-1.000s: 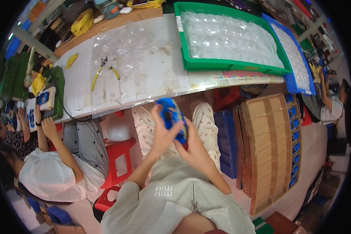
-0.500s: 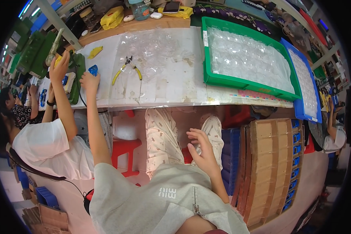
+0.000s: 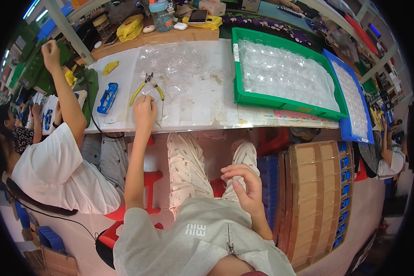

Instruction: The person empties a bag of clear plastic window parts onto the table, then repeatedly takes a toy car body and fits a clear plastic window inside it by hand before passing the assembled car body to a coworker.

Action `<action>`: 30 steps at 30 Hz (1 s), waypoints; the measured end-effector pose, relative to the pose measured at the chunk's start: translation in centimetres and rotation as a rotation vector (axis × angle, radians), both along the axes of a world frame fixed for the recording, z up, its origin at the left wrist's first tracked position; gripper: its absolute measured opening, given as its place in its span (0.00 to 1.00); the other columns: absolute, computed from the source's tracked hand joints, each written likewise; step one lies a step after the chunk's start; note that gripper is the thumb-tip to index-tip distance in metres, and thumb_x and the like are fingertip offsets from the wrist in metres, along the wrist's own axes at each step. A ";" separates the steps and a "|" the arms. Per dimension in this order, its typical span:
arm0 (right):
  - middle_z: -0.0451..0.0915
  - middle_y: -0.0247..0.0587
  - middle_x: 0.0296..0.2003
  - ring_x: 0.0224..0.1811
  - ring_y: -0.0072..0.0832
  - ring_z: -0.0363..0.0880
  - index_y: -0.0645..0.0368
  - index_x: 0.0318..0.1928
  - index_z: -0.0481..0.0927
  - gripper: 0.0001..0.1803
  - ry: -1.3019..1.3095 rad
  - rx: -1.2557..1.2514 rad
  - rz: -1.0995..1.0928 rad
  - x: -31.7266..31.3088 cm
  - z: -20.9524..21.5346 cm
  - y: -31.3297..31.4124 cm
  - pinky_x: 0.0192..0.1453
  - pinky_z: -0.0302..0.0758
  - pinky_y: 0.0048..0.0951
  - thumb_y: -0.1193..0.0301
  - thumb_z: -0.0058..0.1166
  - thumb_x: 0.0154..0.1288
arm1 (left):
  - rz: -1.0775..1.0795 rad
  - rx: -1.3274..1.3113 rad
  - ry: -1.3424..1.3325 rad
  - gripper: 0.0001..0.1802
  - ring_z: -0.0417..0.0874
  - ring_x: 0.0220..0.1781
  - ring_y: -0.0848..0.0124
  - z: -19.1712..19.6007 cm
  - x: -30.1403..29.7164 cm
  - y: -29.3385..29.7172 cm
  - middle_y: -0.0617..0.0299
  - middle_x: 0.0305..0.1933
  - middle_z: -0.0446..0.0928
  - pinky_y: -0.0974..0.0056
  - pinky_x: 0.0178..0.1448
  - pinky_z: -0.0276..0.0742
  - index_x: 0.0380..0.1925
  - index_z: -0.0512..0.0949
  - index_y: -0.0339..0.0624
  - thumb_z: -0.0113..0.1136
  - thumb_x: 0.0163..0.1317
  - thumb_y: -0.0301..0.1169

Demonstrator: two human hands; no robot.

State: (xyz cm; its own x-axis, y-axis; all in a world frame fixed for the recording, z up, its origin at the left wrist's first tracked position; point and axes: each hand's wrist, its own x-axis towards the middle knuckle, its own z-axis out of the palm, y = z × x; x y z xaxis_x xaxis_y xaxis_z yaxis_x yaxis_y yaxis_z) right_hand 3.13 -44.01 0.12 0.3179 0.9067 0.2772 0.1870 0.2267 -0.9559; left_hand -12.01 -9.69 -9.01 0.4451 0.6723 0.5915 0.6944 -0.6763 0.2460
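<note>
My left hand [image 3: 145, 112] is over the near edge of the worktable [image 3: 202, 110], just below yellow-handled cutting pliers [image 3: 146, 85]. Its fingers are bent loosely and nothing shows in them; whether they touch the pliers I cannot tell. To its left a blue plastic toy car shell [image 3: 107, 98] lies on the table, apart from the hand. Above my lap, my right hand [image 3: 246, 186] hovers with curved, spread fingers, holding nothing. Beyond the pliers is a loose heap of clear plastic pieces [image 3: 175, 60].
A green tray [image 3: 287, 105] of clear parts stands on the right, beside a blue tray [image 3: 361, 133]. At left, a co-worker's raised arm [image 3: 69, 94] is near a green machine [image 3: 91, 87]. Stacked brown trays [image 3: 315, 193] stand right of my legs. A bottle [image 3: 162, 18] stands on the back ledge.
My left hand has let go of the blue car shell and moved right, toward the pliers. The co-worker's hand has risen away from the machine. My right hand stays over my lap.
</note>
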 end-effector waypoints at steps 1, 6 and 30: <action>0.76 0.48 0.42 0.40 0.31 0.76 0.66 0.38 0.75 0.09 0.036 0.003 -0.026 0.1 -0.4 -0.2 0.47 0.71 0.29 0.79 0.45 0.57 | -0.011 -0.005 -0.043 0.10 0.75 0.37 0.55 0.0 0.3 -0.4 0.53 0.31 0.75 0.57 0.43 0.69 0.31 0.75 0.36 0.54 0.44 0.22; 0.77 0.46 0.39 0.38 0.31 0.76 0.66 0.36 0.75 0.08 0.050 0.006 -0.196 1.3 -0.9 -1.3 0.46 0.71 0.29 0.80 0.45 0.57 | -0.085 0.057 -0.053 0.11 0.71 0.43 0.55 -1.0 0.5 -0.8 0.53 0.35 0.72 0.55 0.47 0.65 0.32 0.75 0.37 0.56 0.46 0.28; 0.73 0.53 0.45 0.52 0.45 0.68 0.62 0.47 0.73 0.21 -0.808 -0.602 -1.570 39.3 -16.6 -28.8 0.58 0.63 0.39 0.70 0.52 0.50 | -0.023 0.031 0.150 0.21 0.67 0.51 0.52 -1.2 0.2 -0.1 0.48 0.44 0.69 0.52 0.55 0.59 0.44 0.71 0.34 0.54 0.48 0.30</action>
State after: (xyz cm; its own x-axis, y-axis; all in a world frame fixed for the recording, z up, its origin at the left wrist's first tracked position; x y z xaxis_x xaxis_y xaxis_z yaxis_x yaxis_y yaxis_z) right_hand 42.46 -72.76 -16.49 0.8263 -0.0270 0.5625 0.2550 -0.8727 -0.4165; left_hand -11.84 -9.77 -10.25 0.5451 0.6438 0.5371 0.7063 -0.6977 0.1195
